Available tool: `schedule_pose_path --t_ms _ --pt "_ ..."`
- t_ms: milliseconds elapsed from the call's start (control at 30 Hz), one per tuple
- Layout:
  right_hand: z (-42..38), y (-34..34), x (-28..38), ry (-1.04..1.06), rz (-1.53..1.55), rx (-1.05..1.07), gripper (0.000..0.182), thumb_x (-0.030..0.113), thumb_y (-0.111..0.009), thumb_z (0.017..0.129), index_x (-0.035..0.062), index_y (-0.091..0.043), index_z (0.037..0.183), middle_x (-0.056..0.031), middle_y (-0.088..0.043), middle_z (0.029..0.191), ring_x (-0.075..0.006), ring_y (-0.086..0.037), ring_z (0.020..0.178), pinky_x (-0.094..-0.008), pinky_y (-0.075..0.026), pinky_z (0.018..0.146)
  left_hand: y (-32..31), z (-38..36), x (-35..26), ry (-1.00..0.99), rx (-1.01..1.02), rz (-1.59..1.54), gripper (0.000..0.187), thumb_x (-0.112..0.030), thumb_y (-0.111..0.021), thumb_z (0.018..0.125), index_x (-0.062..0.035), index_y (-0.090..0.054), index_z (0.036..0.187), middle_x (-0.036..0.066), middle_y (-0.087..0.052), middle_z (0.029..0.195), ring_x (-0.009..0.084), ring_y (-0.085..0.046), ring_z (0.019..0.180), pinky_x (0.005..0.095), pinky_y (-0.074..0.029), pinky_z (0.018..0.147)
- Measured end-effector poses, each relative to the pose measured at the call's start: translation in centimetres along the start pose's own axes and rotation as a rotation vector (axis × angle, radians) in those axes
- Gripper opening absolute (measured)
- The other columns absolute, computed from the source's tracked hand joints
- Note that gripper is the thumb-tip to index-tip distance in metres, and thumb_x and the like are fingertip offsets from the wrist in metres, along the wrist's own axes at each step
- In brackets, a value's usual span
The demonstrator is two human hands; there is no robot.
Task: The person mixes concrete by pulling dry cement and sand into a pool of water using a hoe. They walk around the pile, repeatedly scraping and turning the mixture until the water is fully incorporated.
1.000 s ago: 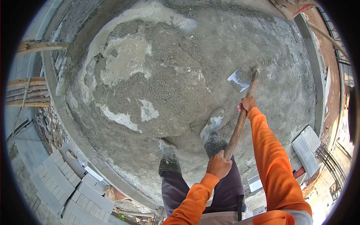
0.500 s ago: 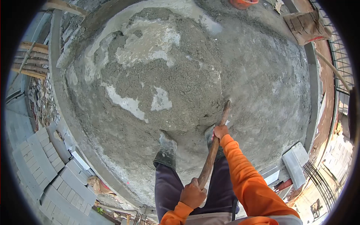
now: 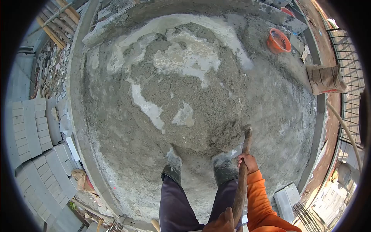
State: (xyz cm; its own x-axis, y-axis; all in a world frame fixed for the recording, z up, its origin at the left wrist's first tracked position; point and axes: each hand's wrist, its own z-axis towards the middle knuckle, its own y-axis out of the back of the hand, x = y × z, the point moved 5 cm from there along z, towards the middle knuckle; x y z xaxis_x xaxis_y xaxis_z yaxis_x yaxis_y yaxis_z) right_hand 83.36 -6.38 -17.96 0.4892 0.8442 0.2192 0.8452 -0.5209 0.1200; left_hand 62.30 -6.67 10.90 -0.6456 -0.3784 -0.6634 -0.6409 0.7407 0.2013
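Note:
My right hand point(image 3: 249, 162) is wrapped around the upper shaft of a wooden-handled hoe point(image 3: 242, 179), not far below its head. Lower down, at the bottom edge of the view, my left hand point(image 3: 224, 221) grips the same handle and is partly cut off. The hoe's head lies at the near right edge of a wet grey mortar heap point(image 3: 193, 89), and its blade is mostly hidden by mortar. Pale watery patches show on the heap. My rubber boots point(image 3: 172, 168) stand in the mix at its near side.
An orange bucket point(image 3: 278, 41) stands at the back right, with a paper sack point(image 3: 326, 79) near it. A low concrete border point(image 3: 77, 116) frames the mixing area. Stacked grey blocks point(image 3: 33, 125) lie at left, and a pale block point(image 3: 286, 201) lies at right.
The hoe and both hands have come back toward my body and slightly right. Loose mortar now piles up by the hoe's head. My view has shifted, showing more of the bucket.

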Motion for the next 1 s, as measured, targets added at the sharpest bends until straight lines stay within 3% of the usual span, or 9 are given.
schedule_pose_path --t_ms 133,200,300,333,400,600,700,867,1000 --pt "-4.7 -5.8 2.9 0.148 0.070 -0.021 0.010 0.004 -0.054 0.079 -0.0019 -0.054 0.072 -0.0098 -0.051 0.059 -0.0195 -0.051 0.046 -0.0334 -0.046 0.041 7.5 -2.6 2.1 0.014 0.209 0.018 0.054 -0.024 -0.061 0.082 -0.0024 -0.047 0.129 0.019 -0.063 0.106 0.0386 -0.064 0.090 0.0507 -0.050 0.076" --pt "-5.3 -9.9 3.6 0.266 0.089 -0.035 0.009 0.003 -0.054 0.079 -0.0011 -0.050 0.072 -0.0093 -0.049 0.060 -0.0177 -0.050 0.046 -0.0328 -0.045 0.038 7.8 -3.8 6.9 0.165 0.055 0.215 0.047 -0.022 -0.061 0.082 -0.0049 -0.052 0.125 0.017 -0.063 0.106 0.0372 -0.063 0.094 0.0512 -0.049 0.078" --pt "-5.0 -16.1 4.5 0.408 0.114 -0.054 0.008 0.002 -0.053 0.079 0.0003 -0.046 0.079 -0.0087 -0.049 0.063 -0.0170 -0.049 0.045 -0.0336 -0.044 0.037 7.0 -3.7 15.1 0.098 -0.314 0.452 0.046 -0.025 -0.063 0.083 -0.0058 -0.054 0.123 0.019 -0.062 0.103 0.0377 -0.062 0.093 0.0491 -0.049 0.077" --pt "-4.2 -17.9 4.8 0.453 0.146 -0.002 0.015 0.002 -0.053 0.080 0.0016 -0.041 0.088 -0.0081 -0.049 0.065 -0.0168 -0.049 0.045 -0.0339 -0.044 0.036 8.0 -2.4 16.8 0.064 -0.354 0.436 0.038 -0.023 -0.063 0.082 -0.0048 -0.054 0.115 0.018 -0.063 0.096 0.0366 -0.063 0.086 0.0468 -0.050 0.074" --pt "-2.6 -21.6 5.8 0.522 0.134 0.011 0.011 0.002 -0.053 0.080 0.0018 -0.043 0.086 -0.0074 -0.048 0.063 -0.0168 -0.049 0.044 -0.0335 -0.044 0.036 9.7 0.3 19.5 0.005 -0.430 0.399 0.025 -0.020 -0.062 0.082 -0.0026 -0.053 0.097 0.015 -0.063 0.083 0.0344 -0.064 0.072 0.0420 -0.051 0.068" --pt "-1.8 -30.5 8.8 0.654 0.069 0.112 0.022 0.003 -0.054 0.084 0.0031 -0.039 0.099 -0.0070 -0.048 0.064 -0.0157 -0.049 0.044 -0.0333 -0.044 0.035 8.2 7.2 29.5 0.025 -0.711 0.434 0.023 -0.014 -0.065 0.078 -0.0094 -0.056 0.098 0.011 -0.063 0.079 0.0303 -0.063 0.071 0.0425 -0.046 0.072" --pt "-4.1 -29.6 9.4 0.804 0.097 0.033 0.036 0.000 -0.053 0.083 0.0014 -0.035 0.113 -0.0069 -0.049 0.066 -0.0155 -0.048 0.043 -0.0331 -0.045 0.036 7.5 10.1 31.3 0.136 -0.656 0.412 0.026 -0.012 -0.064 0.076 -0.0100 -0.056 0.100 0.011 -0.063 0.082 0.0307 -0.062 0.076 0.0435 -0.043 0.081" --pt "-9.2 -22.0 13.1 0.995 0.215 -0.137 0.044 -0.001 -0.053 0.082 0.0016 -0.033 0.121 -0.0072 -0.049 0.067 -0.0152 -0.048 0.044 -0.0314 -0.046 0.039 5.9 13.0 27.2 -0.028 -0.559 0.255 0.031 -0.011 -0.065 0.076 -0.0101 -0.055 0.106 0.014 -0.065 0.087 0.0355 -0.061 0.082 0.0447 -0.043 0.082" --pt "-8.7 -9.9 13.8 0.768 0.238 -0.200 0.031 0.002 -0.055 0.081 0.0035 -0.039 0.107 -0.0070 -0.050 0.065 -0.0150 -0.048 0.045 -0.0307 -0.045 0.038 0.6 12.2 19.2 -0.099 -0.200 0.014 0.035 -0.015 -0.065 0.078 -0.0091 -0.054 0.110 0.019 -0.065 0.091 0.0411 -0.061 0.088 0.0476 -0.048 0.079"
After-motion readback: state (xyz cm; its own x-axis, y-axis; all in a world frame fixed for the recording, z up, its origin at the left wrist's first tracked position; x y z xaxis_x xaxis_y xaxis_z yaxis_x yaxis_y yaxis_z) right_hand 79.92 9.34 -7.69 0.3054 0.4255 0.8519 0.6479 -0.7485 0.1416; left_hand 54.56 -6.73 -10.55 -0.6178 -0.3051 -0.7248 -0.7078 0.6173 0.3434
